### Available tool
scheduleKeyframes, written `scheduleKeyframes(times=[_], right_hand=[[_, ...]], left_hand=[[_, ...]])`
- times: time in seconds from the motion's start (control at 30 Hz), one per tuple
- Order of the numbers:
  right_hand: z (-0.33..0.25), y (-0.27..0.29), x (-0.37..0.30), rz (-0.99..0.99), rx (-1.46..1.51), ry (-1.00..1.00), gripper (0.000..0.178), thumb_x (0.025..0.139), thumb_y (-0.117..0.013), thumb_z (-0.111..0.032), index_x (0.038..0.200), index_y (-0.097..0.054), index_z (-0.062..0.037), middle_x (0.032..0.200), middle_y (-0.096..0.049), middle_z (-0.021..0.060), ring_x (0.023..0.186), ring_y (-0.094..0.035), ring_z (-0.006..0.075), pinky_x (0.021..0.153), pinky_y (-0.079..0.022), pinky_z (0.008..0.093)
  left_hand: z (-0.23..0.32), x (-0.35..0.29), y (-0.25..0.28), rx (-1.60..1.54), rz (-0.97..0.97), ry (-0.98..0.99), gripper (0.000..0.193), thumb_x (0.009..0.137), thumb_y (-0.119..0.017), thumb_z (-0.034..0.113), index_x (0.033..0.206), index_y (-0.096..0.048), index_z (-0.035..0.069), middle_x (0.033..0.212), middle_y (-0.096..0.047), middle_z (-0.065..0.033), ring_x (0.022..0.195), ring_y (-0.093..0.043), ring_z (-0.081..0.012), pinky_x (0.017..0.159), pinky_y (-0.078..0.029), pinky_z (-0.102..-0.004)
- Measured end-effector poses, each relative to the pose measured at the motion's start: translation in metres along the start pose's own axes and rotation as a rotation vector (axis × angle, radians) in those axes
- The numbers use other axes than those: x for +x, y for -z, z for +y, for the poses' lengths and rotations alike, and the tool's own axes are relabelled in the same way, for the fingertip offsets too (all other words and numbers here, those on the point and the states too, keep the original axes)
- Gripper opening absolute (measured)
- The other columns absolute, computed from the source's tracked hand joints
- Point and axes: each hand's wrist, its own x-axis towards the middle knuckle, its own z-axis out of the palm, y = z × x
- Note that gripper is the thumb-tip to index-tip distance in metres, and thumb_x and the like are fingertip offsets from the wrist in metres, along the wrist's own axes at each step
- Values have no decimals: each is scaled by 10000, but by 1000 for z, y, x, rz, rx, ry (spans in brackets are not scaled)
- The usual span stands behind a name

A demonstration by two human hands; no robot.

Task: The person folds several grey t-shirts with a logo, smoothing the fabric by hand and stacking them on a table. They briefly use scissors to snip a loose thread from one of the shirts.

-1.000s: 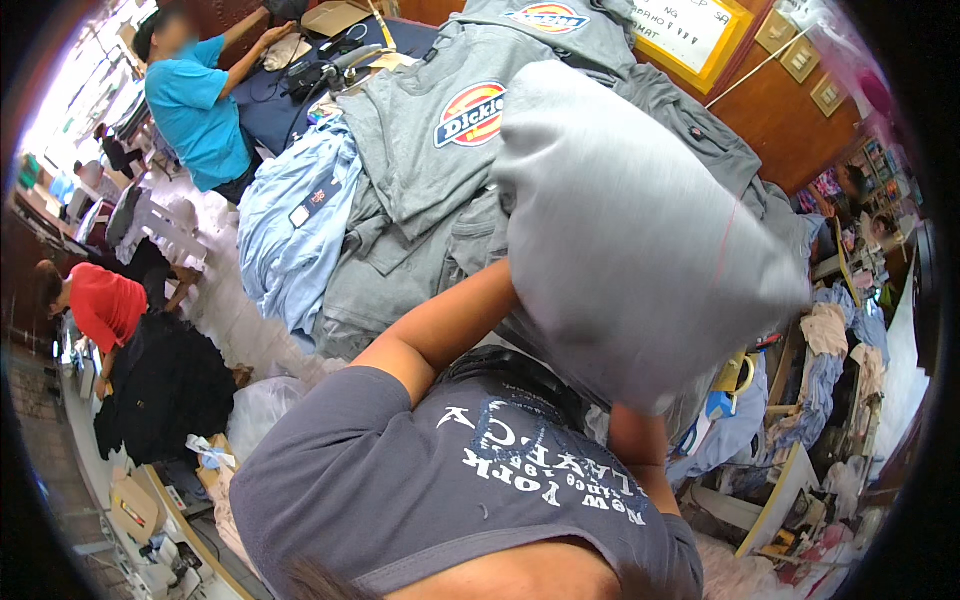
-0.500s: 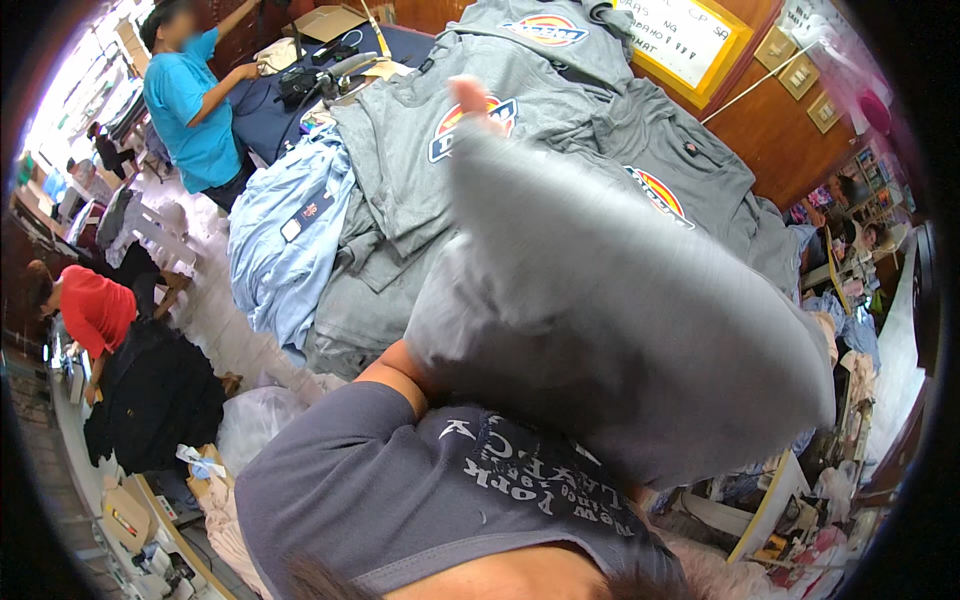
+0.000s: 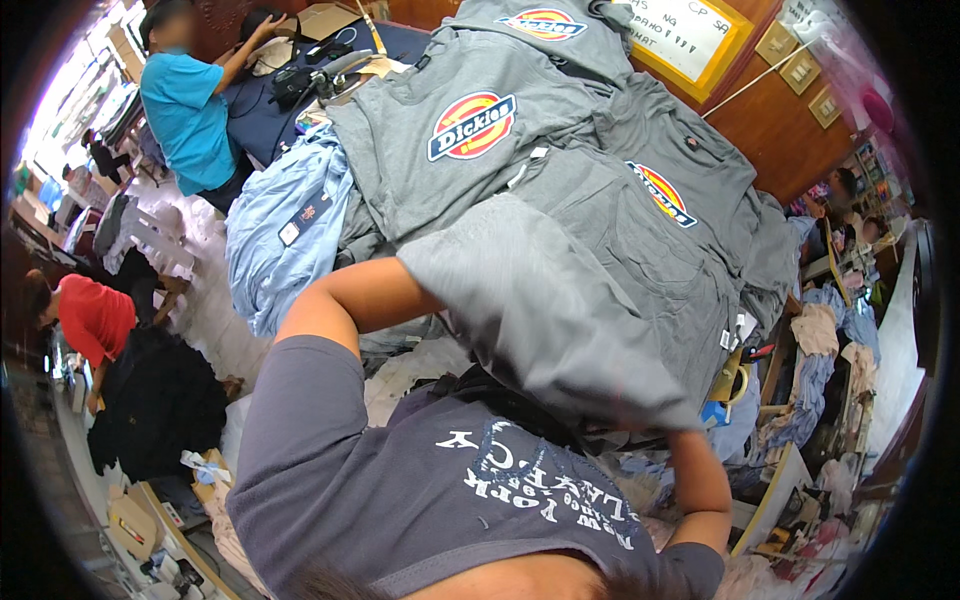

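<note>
A grey T-shirt (image 3: pixel 570 310), blurred by motion, hangs bunched between my two arms in front of my chest. My left forearm (image 3: pixel 385 293) reaches into or under its upper left end, and the cloth covers my left hand. At the shirt's lower right corner my right forearm (image 3: pixel 700 475) comes up against the fabric, where shadow and folds hide the fingers. Beyond lie several grey T-shirts (image 3: pixel 400 160) spread in a heap, with coloured oval prints on their fronts. The held shirt overlaps the near side of that heap.
Light blue garments (image 3: pixel 285 225) with a hang tag lie left of the heap. A person in a blue shirt (image 3: pixel 180 110) stands at a dark table (image 3: pixel 400 45); another in red (image 3: pixel 95 315) bends over black cloth (image 3: pixel 160 405). Cloth-filled shelving (image 3: pixel 815 345) stands at right.
The grey T-shirt has dropped from high over the heap toward my chest and is more bunched. A raised hand no longer shows, and both forearms have come into sight.
</note>
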Motion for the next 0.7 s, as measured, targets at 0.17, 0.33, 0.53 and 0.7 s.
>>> scheduleKeyframes(times=[0.17,0.33,0.53,0.7], right_hand=[[-65,25,-8,240,280,407,498,699,-650,-147,1116,-447,34,991,-558,93,860,-556,201,769,-440,311],[-98,58,-62,437,163,890,772,690,-641,-235,1265,-233,79,1285,-307,195,1183,-319,318,995,-217,422],[-105,116,-129,901,74,1143,676,637,-663,-115,1199,-347,88,1198,-415,206,1102,-407,329,979,-255,436],[-87,154,-167,1025,-226,1223,660,685,-548,-167,1239,-297,90,1282,-318,211,1192,-292,329,1017,-163,425]], left_hand=[[34,10,-1,-622,190,-154,413,886,-368,244,1216,-391,-2,1232,-417,-136,1120,-413,-223,975,-268,-316],[5,-23,27,320,-87,150,541,804,-565,312,1219,-391,12,1186,-453,-89,1060,-419,-164,903,-332,-291],[16,-67,33,717,-26,378,204,781,-588,228,809,-584,26,742,-599,-64,689,-552,-153,660,-428,-287],[3,-70,23,1095,196,225,609,646,-684,255,1179,-416,130,900,-543,-76,894,-499,-250,762,-395,-340]])
